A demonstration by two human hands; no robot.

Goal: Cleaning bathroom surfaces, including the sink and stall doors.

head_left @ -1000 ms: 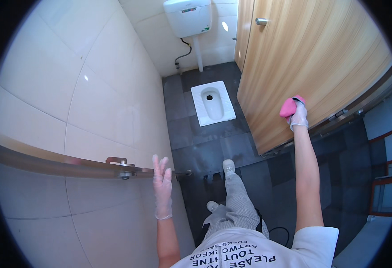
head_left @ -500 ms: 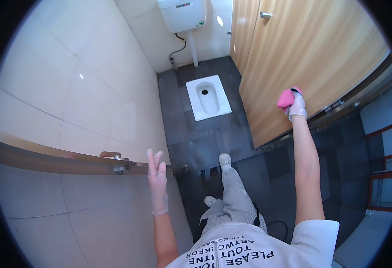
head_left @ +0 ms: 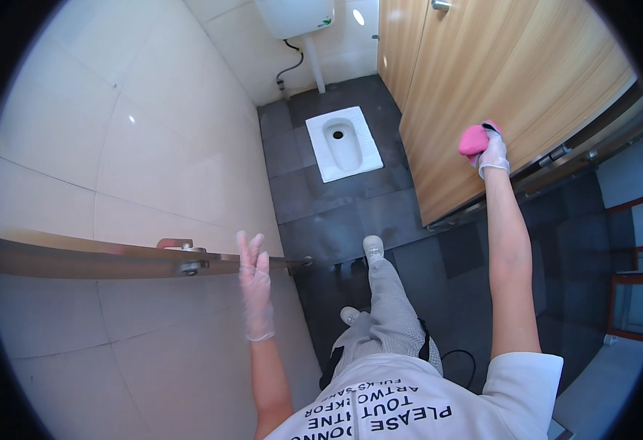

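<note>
A bunched pink cloth (head_left: 474, 141) lies against the wood-grain door (head_left: 516, 81) on the right, in its lower part near the hinged edge. My right hand (head_left: 493, 155), in a clear disposable glove, is closed round it, and a dark patch of its folds shows by the fingers. On the left, my left hand (head_left: 256, 293) wears the same kind of glove and is held up with fingers stretched out, nothing in them. It is beside the end of a metal door-frame post (head_left: 116, 258) with a latch fitting (head_left: 189, 265); whether it touches the post I cannot tell.
A white squat toilet (head_left: 345, 143) is set in the dark tiled floor (head_left: 358, 220) ahead. Above it hangs a white cistern (head_left: 296, 16) with a pipe (head_left: 314, 66). A tiled wall (head_left: 167, 169) runs along the left. The door has a metal handle (head_left: 441, 6) near its top.
The whole view has shifted slightly, so the toilet and door sit higher in it. My right hand stays on the cloth at nearly the same door spot; my left hand remains raised by the post.
</note>
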